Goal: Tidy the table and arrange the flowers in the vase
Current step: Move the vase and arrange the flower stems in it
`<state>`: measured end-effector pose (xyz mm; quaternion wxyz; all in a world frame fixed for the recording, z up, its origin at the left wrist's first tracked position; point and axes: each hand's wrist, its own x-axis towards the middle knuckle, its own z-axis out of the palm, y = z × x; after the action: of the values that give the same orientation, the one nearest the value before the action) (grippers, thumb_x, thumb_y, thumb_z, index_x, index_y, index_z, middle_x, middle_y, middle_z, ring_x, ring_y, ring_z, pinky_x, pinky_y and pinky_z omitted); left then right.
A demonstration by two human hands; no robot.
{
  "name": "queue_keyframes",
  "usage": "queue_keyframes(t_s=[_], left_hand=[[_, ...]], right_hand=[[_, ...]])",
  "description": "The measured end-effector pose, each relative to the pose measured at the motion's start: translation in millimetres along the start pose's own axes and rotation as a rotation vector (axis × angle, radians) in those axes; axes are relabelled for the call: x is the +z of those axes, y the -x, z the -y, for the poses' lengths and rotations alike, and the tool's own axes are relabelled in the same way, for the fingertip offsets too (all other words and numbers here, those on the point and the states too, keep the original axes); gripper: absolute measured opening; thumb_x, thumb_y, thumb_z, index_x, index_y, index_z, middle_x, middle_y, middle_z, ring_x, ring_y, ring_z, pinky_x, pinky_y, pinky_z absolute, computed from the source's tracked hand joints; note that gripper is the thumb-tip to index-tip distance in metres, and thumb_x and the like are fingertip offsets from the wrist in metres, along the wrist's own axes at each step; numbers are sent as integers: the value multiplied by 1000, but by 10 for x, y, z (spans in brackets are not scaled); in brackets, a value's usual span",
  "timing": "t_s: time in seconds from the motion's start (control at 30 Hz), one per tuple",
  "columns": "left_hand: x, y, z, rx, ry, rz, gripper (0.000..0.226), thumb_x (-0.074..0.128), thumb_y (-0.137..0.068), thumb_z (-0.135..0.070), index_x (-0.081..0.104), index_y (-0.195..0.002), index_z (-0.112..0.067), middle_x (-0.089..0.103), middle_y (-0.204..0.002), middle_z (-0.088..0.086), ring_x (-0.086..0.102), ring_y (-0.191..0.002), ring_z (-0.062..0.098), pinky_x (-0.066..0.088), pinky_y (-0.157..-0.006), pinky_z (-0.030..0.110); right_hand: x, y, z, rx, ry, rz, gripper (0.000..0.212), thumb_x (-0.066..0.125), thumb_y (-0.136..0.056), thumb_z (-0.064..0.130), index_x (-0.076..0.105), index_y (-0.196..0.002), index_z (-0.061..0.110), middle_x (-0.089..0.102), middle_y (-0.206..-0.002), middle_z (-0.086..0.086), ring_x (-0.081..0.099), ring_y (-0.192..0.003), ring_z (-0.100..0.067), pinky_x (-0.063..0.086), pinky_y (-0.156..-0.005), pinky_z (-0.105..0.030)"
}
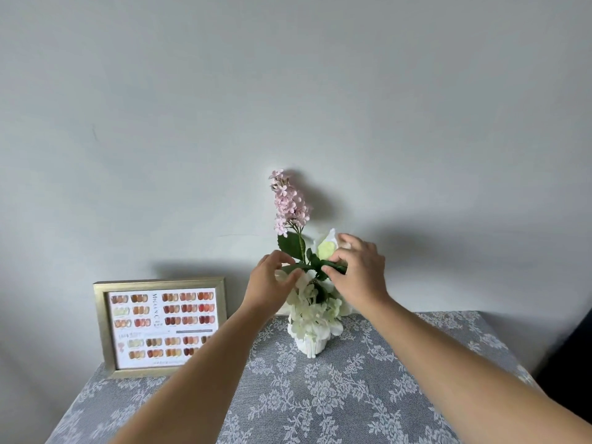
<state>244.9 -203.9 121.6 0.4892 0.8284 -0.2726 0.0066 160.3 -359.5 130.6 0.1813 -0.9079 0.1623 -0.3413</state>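
A small white ribbed vase (310, 347) stands near the table's far edge by the wall. White flowers (312, 310) fill its mouth and hide the rim. A tall pink flower spike (290, 203) rises upright from it on a green stem. My left hand (272, 282) pinches a green leaf (296, 267) on the left of the stem. My right hand (358, 270) grips a dark green leaf (336, 267) on the right, just below a white and pale green bloom (326, 248).
A gold picture frame (161, 325) with a chart of nail colours leans against the wall at the table's left back. A grey cloth with white floral lace (336, 395) covers the table. A dark object (570, 357) sits past the right edge.
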Motion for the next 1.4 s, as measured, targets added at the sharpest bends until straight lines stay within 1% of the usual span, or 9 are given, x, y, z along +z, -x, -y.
queue_keyframes(t_s=[0.13, 0.3, 0.47, 0.57, 0.7, 0.77, 0.9, 1.1, 1.4], left_hand=[[-17, -72, 2, -47, -62, 15, 8, 68, -79, -22, 64, -85, -24, 65, -99, 3, 62, -94, 15, 47, -77, 27], [-18, -107, -57, -34, -93, 46, 17, 77, -70, -21, 67, -84, -24, 63, -89, -3, 58, -73, 0, 39, -57, 1], [-6, -106, -64, -33, -179, -12, 13, 69, -71, -14, 73, -81, -22, 68, -82, 0, 58, -68, 12, 41, -55, 14], [10, -112, -73, -55, -166, -68, 11, 64, -75, -13, 72, -77, -20, 71, -73, -1, 61, -63, 13, 49, -56, 20], [26, -129, -77, -90, -135, -120, 5, 65, -77, -16, 69, -74, -16, 68, -68, 0, 62, -66, 17, 52, -62, 28], [32, -141, -79, -97, -120, -135, 7, 66, -78, -19, 69, -73, -16, 66, -65, -1, 59, -62, 17, 46, -57, 25], [18, -186, -89, -105, -100, -160, 10, 64, -81, -19, 71, -75, -15, 67, -68, 1, 59, -64, 16, 44, -58, 23], [-36, -313, -99, -123, -68, -173, 13, 64, -83, -20, 72, -76, -13, 64, -60, -1, 61, -61, 17, 46, -55, 24], [-32, -423, -116, -170, 30, -178, 11, 69, -79, -26, 72, -70, -20, 68, -63, 0, 64, -63, 23, 53, -63, 31]], right_hand=[[51, 59, -21, 5, 3, 32, 16, 74, -72, 34, 68, -78, 21, 53, -132, 1, 40, -121, -26, 31, -93, -38], [9, 64, -86, -5, -83, 32, 31, 75, -70, 32, 62, -96, 20, 47, -135, -4, 40, -122, -25, 35, -100, -37], [-86, 57, -126, 282, -395, -97, 47, 68, -77, 37, 48, -114, 16, 54, -109, 5, 51, -95, -9, 39, -80, -22], [-92, -14, -156, 468, -442, -122, 24, 65, -79, 30, 63, -91, 8, 67, -88, -4, 58, -77, -15, 41, -66, -22], [-40, -16, -193, 502, -387, -86, 34, 67, -72, 25, 55, -59, -4, 47, -53, -10, 42, -52, -18, 29, -49, -26], [-2, 5, -228, 503, -293, -41, 29, 67, -73, 26, 60, -59, 2, 55, -62, -8, 51, -61, -22, 36, -56, -28], [37, 15, -263, 480, -257, 59, 19, 66, -80, 30, 71, -92, 16, 50, -133, -7, 44, -121, -30, 38, -99, -43], [-62, -12, -54, 201, -389, 60, 4, 67, -79, 15, 65, -76, 13, 44, -141, -6, 37, -131, -27, 32, -107, -44], [-23, -66, 93, -136, -283, 78, 19, 62, -78, 6, 49, -66, 10, 45, -140, -3, 34, -129, -9, 24, -103, -20]])
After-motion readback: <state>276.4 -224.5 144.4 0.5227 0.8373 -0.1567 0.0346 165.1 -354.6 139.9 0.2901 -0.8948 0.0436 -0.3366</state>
